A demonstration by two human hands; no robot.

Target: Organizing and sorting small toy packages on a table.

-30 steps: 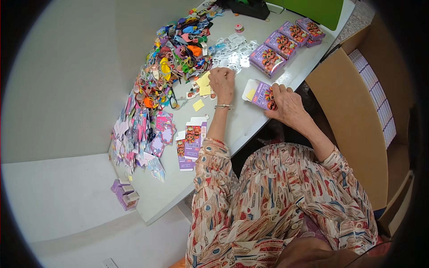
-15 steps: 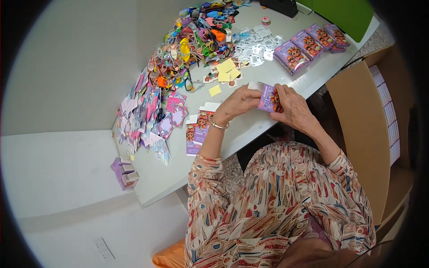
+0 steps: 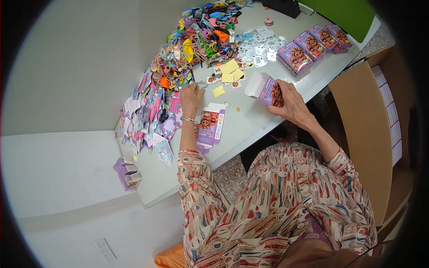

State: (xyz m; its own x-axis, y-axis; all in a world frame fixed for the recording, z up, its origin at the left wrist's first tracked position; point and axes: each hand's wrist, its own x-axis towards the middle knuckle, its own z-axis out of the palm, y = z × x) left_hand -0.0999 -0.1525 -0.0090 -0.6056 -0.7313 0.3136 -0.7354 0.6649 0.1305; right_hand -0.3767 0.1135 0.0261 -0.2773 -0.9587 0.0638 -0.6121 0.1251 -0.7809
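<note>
My right hand holds a purple printed carton above the table's near side. Its white end flap stands open toward the left. Farther left, my left hand is down at the lower edge of the heap of colourful small items, beside the pink and white printed cards. Its fingers look curled in, and whatever is between them is hidden. Just below that wrist lie flat unfolded purple cartons, partly covered by my forearm.
Finished-looking purple boxes stand in a row at the back right. Small white packets and yellow paper squares lie mid-table. A big brown cardboard box is at my right. A purple holder sits by the table's left edge.
My left hand has let go of the carton and moved left to the heap's edge. The right hand keeps the carton, whose open flap now shows.
</note>
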